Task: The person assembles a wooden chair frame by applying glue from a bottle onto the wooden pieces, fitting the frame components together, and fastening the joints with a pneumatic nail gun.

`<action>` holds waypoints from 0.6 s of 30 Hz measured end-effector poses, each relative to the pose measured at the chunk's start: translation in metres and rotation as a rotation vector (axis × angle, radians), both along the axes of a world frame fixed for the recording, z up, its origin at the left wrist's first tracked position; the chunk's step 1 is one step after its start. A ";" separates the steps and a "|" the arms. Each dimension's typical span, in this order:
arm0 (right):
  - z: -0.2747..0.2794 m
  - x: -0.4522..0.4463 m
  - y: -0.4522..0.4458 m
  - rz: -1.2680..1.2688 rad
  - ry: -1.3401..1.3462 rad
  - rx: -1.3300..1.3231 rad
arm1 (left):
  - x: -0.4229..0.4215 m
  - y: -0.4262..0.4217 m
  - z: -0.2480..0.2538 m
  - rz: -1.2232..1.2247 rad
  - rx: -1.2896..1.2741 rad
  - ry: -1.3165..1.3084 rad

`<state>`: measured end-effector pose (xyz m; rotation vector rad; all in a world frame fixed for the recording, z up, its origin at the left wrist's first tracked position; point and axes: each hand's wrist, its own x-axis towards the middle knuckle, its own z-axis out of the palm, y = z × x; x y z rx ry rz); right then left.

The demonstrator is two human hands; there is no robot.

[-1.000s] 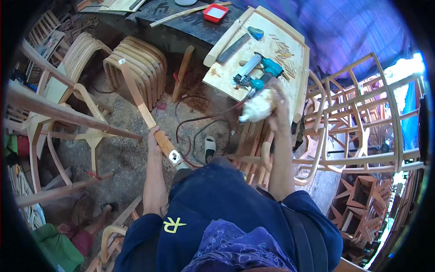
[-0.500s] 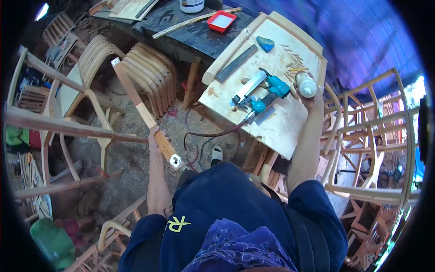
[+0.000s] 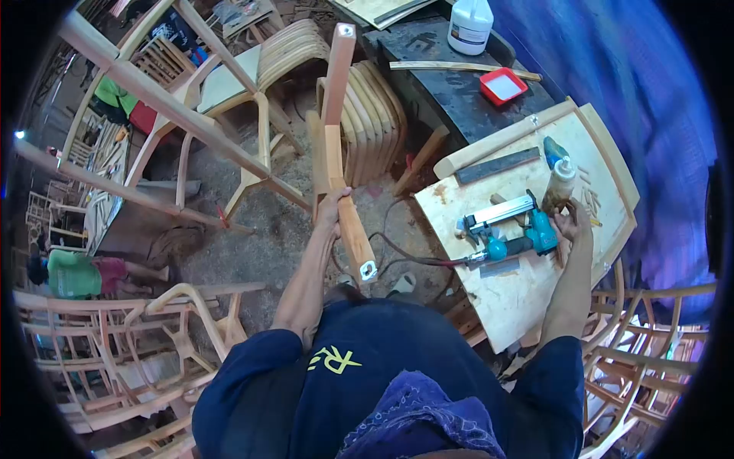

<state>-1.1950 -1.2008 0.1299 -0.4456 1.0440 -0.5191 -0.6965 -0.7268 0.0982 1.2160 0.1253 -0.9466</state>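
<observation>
My left hand (image 3: pixel 332 212) is wrapped around the lower part of a long, angled wooden furniture piece (image 3: pixel 334 153). White material surrounds a hole in its near end, and its far end is whitish too. My right hand (image 3: pixel 569 223) is over the pale work board (image 3: pixel 527 294), fingers partly curled but apart, just below a squeeze bottle (image 3: pixel 562 180). The bottle stands on the board with its nozzle up, its base partly hidden. Small wooden dowels (image 3: pixel 590 195) lie scattered beside it. A teal nail gun (image 3: pixel 516 233) with a hose rests left of my right hand.
A dark flat bar (image 3: pixel 497 167) lies on the board. Behind it, a black table (image 3: pixel 413 50) holds a red tray (image 3: pixel 503 86), a white jug (image 3: pixel 470 27) and a wooden strip. Chair frames (image 3: pixel 183 99) stand left; stacked curved parts (image 3: pixel 375 115) are ahead. Another person (image 3: pixel 76 274) is at far left.
My right hand has let go of the bottle, which now stands on the board. My left hand still holds the wooden piece, now more upright in view. The camera view has swung left.
</observation>
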 end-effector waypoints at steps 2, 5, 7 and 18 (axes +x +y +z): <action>0.009 0.008 0.009 0.020 0.025 -0.025 | -0.003 -0.008 0.002 0.069 0.017 -0.146; 0.017 0.009 0.023 0.037 0.183 -0.059 | -0.003 -0.017 0.030 0.037 0.014 -0.260; 0.010 0.003 0.030 -0.086 0.030 -0.004 | -0.002 -0.023 0.037 0.078 -0.059 -0.354; -0.034 -0.025 0.030 -0.225 -0.025 -0.056 | 0.010 -0.089 0.109 -0.024 -0.080 -0.648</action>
